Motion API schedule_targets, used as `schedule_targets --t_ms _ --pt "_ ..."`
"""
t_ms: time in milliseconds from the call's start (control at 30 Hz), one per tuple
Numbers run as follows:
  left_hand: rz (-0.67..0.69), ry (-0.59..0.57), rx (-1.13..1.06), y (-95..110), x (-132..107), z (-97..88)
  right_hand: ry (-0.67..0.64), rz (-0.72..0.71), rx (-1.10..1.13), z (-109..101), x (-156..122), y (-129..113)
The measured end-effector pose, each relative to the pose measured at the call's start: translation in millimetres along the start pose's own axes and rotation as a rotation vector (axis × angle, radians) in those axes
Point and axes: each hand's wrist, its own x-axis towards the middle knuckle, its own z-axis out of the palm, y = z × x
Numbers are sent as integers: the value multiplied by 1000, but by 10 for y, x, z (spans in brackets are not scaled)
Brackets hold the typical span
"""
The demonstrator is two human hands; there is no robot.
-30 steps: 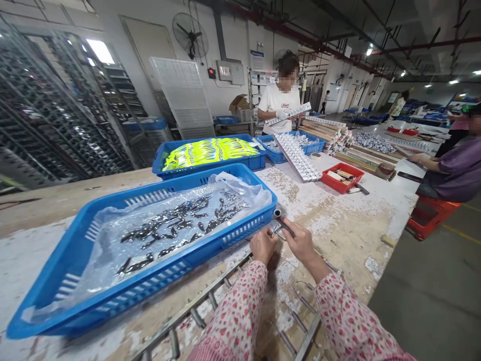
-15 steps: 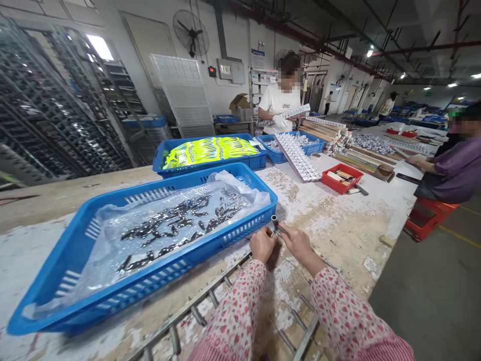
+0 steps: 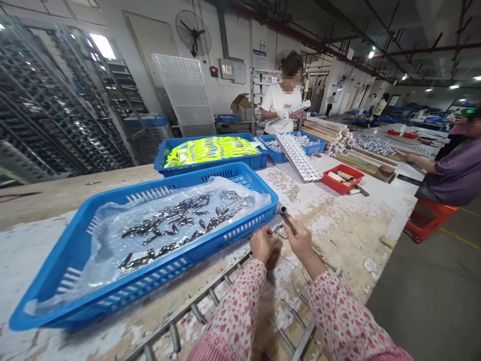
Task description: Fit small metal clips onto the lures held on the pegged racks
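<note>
My right hand (image 3: 300, 238) is closed around the dark handle of a metal tool with a round, hollow-looking end (image 3: 283, 210). Just left of it, my left hand (image 3: 263, 244) pinches a small shiny metal piece (image 3: 278, 231) low over the bench; the fingers partly hide it. A metal rail with short pegs (image 3: 193, 304) runs under the left forearm, and a second pegged frame (image 3: 306, 336) lies between the forearms. Beyond my left hand stands a blue crate (image 3: 146, 286), lined with clear plastic and holding many dark, glossy small parts (image 3: 165, 233).
Behind the crate sits another blue crate (image 3: 210, 169) with yellow packets. A red tray (image 3: 342, 189) of tools and a white-toothed strip (image 3: 298, 159) lie farther back on the worn bench (image 3: 345, 225). A co-worker (image 3: 283, 100) stands opposite; another person sits at the right.
My right hand has drawn slightly away from my left, and the tool's round end has shifted up and to the right. My left hand stays almost in place.
</note>
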Motion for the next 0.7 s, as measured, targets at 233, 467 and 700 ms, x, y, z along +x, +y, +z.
schedule_targets --t_ms 233,467,700 --pt "-12 21 14 -13 14 45 -37 -2 2 -4 -17 64" --pt "-13 31 11 -23 30 59 -173 31 -40 -36 -6 40" --pt "-22 24 21 -17 29 43 -179 53 3 -24 17 53"
